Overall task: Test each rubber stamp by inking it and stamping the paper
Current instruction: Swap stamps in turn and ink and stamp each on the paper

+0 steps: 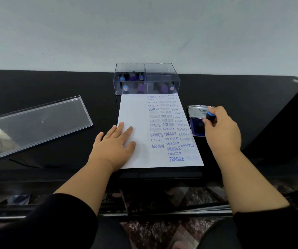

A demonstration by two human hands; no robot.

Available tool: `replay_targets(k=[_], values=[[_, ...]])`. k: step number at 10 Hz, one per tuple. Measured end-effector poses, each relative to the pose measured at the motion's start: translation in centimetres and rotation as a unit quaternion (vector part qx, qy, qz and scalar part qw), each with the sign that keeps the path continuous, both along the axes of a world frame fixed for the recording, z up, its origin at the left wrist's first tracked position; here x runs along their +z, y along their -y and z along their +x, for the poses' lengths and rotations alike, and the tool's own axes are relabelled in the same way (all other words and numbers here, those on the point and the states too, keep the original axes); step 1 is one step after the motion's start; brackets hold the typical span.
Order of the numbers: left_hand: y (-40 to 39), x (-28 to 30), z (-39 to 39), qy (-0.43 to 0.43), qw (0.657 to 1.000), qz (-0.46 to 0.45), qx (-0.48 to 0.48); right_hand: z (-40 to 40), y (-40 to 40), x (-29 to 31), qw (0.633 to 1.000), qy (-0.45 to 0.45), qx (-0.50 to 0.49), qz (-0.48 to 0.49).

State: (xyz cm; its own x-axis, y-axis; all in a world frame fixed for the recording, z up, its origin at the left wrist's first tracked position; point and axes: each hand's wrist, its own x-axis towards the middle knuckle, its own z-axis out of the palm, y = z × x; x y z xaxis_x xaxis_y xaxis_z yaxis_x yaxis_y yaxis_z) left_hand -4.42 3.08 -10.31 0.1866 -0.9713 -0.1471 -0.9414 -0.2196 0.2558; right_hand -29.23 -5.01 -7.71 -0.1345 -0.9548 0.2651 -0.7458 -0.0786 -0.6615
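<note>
A white paper (137, 108) lies on the black table, its right half covered with blue prints such as SAMPLE, FAX OUT, EXPRESS, FRAGILE and AIR MAIL. My left hand (115, 144) rests flat on the paper's lower left part, fingers straight. My right hand (220, 130) grips a rubber stamp (209, 117) with a black body and a blue-ringed top, held over the open blue ink pad (196, 128) to the right of the paper. The pad's lid (197, 111) stands open behind it. Whether the stamp touches the pad is hidden by my fingers.
A clear plastic box (146, 79) with two compartments stands behind the paper and holds several stamps with blue or purple tops. Its clear lid (37, 123) lies on the table at the left. A pale wall rises behind the black table (234, 90).
</note>
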Motion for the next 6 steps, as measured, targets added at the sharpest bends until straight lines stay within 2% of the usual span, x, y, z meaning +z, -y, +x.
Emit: replay_targets(k=[6], values=[[-0.2, 0.3, -0.2, 0.001, 1.000, 0.007, 0.000, 0.0, -2.6, 0.2, 0.999, -0.029, -0.020, 0.000]])
